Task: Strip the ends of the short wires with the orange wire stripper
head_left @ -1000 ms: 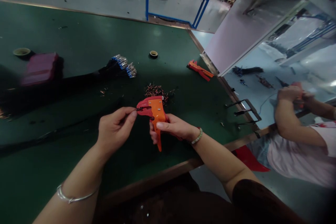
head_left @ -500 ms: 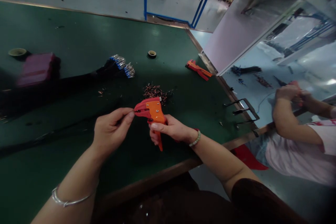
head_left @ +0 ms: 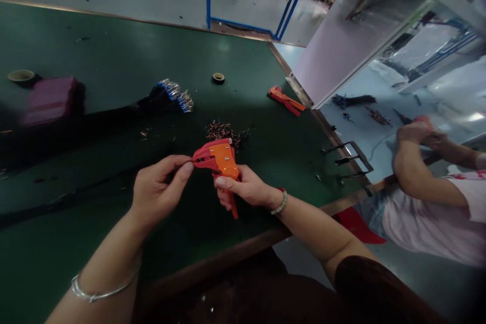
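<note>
On and above the green table (head_left: 125, 55), counting two red-and-orange tools (head_left: 221, 158) (head_left: 285, 101), two tape rolls (head_left: 218, 81) (head_left: 23, 81), one case (head_left: 49, 100), one scrap pile (head_left: 224, 132).

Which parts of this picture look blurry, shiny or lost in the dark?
Head view: the pink rectangular box looks smeared; the long black cable bundle nearby sinks into shadow. Head view: pale glare on the far part of the green tabletop. Head view: the red-and-orange hand tool looks clearer.

Centre: dark piece (head_left: 192, 160) pinched by left hand (head_left: 157, 188), too small to identify; red-orange tool (head_left: 223, 158), handles partly hidden by right hand (head_left: 245, 186). Far left: pink case (head_left: 49, 100) blurred; black bundle (head_left: 102, 118) cut off by edge. Far right: co-worker (head_left: 425, 223) cut off by edge
</note>
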